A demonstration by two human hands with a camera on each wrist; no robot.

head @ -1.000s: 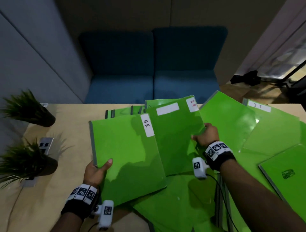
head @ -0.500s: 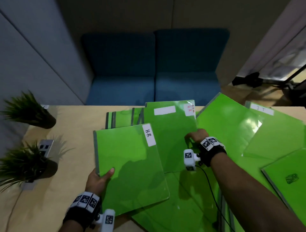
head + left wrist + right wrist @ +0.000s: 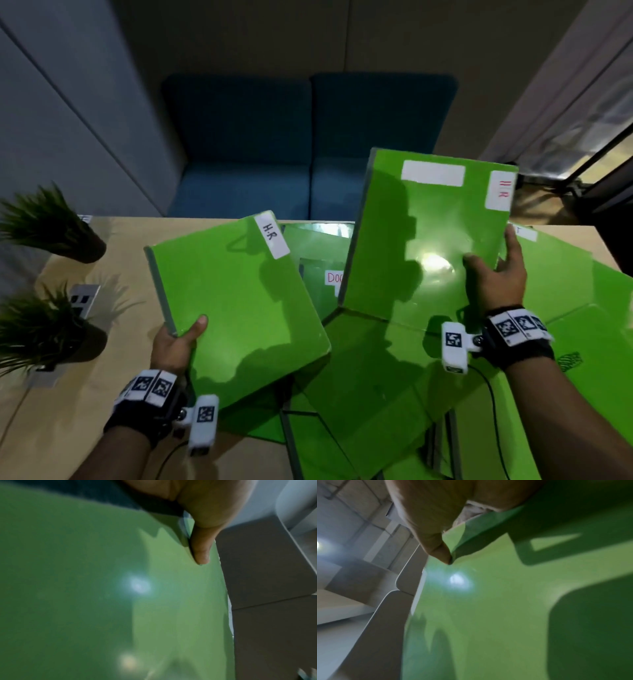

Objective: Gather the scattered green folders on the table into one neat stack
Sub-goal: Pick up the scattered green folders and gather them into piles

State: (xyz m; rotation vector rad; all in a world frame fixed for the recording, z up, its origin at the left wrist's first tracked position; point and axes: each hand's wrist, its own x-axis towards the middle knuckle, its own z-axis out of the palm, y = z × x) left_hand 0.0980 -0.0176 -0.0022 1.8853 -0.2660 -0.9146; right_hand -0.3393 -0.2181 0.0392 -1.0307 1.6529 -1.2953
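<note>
Green folders (image 3: 428,394) mostly lie fanned and overlapping across the wooden table (image 3: 102,394), none squared up yet; two are lifted off the pile. Left hand (image 3: 178,346) pinches the near left corner of the H.R folder (image 3: 236,301), thumb on the cover, fingers hidden beneath; the left wrist view shows that thumb (image 3: 200,547) pressed flat by the folder's edge. Folder sits tilted, spine side out to the left, probably so it can serve as the base for others. Right hand (image 3: 496,281) holds a second folder (image 3: 424,246) by its right edge, thumb on the cover, index finger stretched up along the edge, the rest hidden behind. This one carries a blank white label (image 3: 433,173) and a red-lettered label (image 3: 500,195), and is raised steeply, well clear of the heap, likely to swing it over onto the H.R folder. The two held folders are apart, not touching. Between them a folder with a partly hidden label reading "DOC" (image 3: 334,277) lies on the table. More folders spread right and toward the near edge. Two potted plants (image 3: 44,329) stand at the table's left, a blue sofa (image 3: 308,144) beyond. Task looks early: no stack formed. Risk: glossy covers could slip from corner grips.
</note>
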